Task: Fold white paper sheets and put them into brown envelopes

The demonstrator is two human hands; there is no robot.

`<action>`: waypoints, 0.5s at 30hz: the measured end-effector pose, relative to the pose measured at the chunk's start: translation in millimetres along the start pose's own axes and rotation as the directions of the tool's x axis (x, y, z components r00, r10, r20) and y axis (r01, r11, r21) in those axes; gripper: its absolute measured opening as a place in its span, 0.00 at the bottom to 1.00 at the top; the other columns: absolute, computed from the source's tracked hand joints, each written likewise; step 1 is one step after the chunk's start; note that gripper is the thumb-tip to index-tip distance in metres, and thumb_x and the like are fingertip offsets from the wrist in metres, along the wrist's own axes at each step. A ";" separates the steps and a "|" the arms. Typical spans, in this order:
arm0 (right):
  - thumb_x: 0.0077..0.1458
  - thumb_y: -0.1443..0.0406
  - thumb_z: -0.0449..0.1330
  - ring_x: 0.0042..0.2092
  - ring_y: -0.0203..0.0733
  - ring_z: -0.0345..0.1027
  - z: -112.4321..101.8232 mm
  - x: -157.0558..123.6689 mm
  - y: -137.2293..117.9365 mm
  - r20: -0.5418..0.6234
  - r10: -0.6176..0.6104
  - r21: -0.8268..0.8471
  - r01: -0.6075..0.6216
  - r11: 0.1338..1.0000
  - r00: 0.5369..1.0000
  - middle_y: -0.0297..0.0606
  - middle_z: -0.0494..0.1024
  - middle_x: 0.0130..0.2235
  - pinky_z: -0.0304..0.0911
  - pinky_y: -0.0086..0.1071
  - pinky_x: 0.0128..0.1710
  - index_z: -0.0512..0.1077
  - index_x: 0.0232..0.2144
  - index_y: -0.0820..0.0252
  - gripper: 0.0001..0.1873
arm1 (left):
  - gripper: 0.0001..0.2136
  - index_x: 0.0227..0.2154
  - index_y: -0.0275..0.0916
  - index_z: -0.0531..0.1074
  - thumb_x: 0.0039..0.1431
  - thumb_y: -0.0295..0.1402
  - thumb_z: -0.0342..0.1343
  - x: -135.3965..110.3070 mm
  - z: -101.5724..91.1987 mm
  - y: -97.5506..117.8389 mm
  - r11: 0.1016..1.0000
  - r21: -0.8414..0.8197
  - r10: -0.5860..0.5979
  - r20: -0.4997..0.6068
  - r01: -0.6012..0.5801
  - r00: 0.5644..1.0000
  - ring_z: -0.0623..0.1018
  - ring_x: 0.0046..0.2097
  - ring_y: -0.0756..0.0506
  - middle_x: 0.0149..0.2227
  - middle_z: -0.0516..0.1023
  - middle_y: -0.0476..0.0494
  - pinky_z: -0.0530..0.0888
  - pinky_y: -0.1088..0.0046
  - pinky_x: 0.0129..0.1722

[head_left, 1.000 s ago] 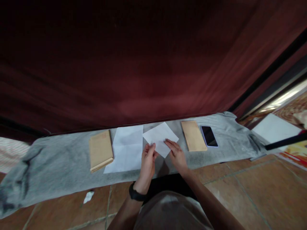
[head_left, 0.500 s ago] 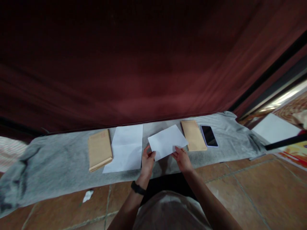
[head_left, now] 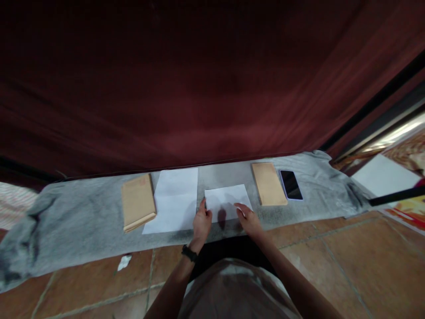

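Note:
A white sheet of paper [head_left: 229, 197], looking folded to a smaller size, lies flat on the grey cloth in front of me. My left hand [head_left: 202, 221] is at its left edge, with the index finger stretched along the edge and the thumb apart. Over the lower right part of the sheet is my right hand [head_left: 249, 220], its index finger and thumb apart; whether the fingertips press on the paper I cannot tell. To the left lies a larger white sheet [head_left: 175, 199], partly under a stack of brown envelopes [head_left: 137, 199].
Right of the folded sheet lies another brown envelope stack [head_left: 269, 184], with a phone [head_left: 291, 185] beside it. The grey cloth [head_left: 83, 217] covers a narrow surface against a dark red curtain [head_left: 212, 110]. A white scrap [head_left: 124, 262] lies on the tiled floor.
The folded sheet has come down from a tilted hold in both hands to lying flat and squarer to me. Both hands have loosened their grip on it.

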State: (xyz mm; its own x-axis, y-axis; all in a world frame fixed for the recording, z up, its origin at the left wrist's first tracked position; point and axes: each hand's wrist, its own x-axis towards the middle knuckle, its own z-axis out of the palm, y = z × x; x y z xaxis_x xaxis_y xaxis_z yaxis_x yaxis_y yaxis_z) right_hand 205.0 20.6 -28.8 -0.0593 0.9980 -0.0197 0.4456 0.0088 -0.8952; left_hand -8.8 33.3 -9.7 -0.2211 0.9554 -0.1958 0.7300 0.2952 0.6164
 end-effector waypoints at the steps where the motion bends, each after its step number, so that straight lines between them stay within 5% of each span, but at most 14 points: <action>1: 0.66 0.57 0.49 0.63 0.50 0.65 5.6 8.2 -1.8 -0.020 -0.121 -0.153 0.116 0.981 0.992 0.45 0.73 0.60 0.58 0.49 0.64 0.73 0.56 0.56 0.22 | 0.27 0.66 0.38 0.58 0.64 0.29 0.50 0.2 -0.3 1.1 1.000 0.008 -0.001 0.002 0.001 1.000 0.82 0.42 0.42 0.43 0.82 0.39 0.75 0.69 0.43; 4: 0.69 0.60 0.48 0.70 0.51 0.51 21.6 25.8 -1.9 0.041 -0.291 -0.519 0.270 0.811 0.956 0.45 0.62 0.68 0.48 0.51 0.68 0.64 0.64 0.58 0.25 | 0.26 0.66 0.38 0.59 0.64 0.29 0.50 1.6 -0.3 2.1 1.000 0.024 -0.006 0.010 0.006 1.000 0.82 0.43 0.43 0.44 0.83 0.40 0.75 0.70 0.44; 7: 0.69 0.59 0.50 0.70 0.52 0.49 31.9 31.5 4.8 0.082 -0.324 -0.664 0.294 0.687 0.943 0.45 0.59 0.69 0.42 0.55 0.69 0.61 0.66 0.56 0.26 | 0.27 0.66 0.38 0.60 0.64 0.29 0.51 1.6 0.4 0.7 0.999 0.035 -0.012 0.011 0.012 1.000 0.82 0.42 0.42 0.44 0.83 0.39 0.75 0.69 0.45; 11: 0.68 0.57 0.52 0.70 0.56 0.48 36.2 31.1 11.6 0.063 -0.316 -0.653 0.279 0.704 0.947 0.45 0.58 0.70 0.38 0.58 0.68 0.60 0.67 0.54 0.27 | 0.26 0.65 0.38 0.62 0.64 0.28 0.49 -5.3 2.4 2.4 0.996 0.084 0.036 -0.062 -0.030 0.997 0.82 0.44 0.38 0.43 0.82 0.35 0.75 0.62 0.47; 15: 0.68 0.57 0.51 0.71 0.57 0.47 34.8 31.3 10.9 0.076 -0.283 -0.631 0.266 0.729 0.956 0.44 0.56 0.70 0.36 0.61 0.68 0.58 0.68 0.53 0.28 | 0.24 0.64 0.35 0.63 0.66 0.28 0.45 -13.5 14.2 17.3 0.921 0.281 0.327 -0.175 -0.271 0.929 0.70 0.62 0.33 0.60 0.71 0.28 0.66 0.50 0.61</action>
State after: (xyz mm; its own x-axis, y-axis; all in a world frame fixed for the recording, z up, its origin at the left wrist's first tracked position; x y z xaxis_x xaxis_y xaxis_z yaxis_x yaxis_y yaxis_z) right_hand 177.0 49.8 -54.8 -0.2506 0.9469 0.2012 0.8725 0.3110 -0.3769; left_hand 16.0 25.4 -7.2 -0.0804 0.9849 0.1533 0.9138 0.0114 0.4059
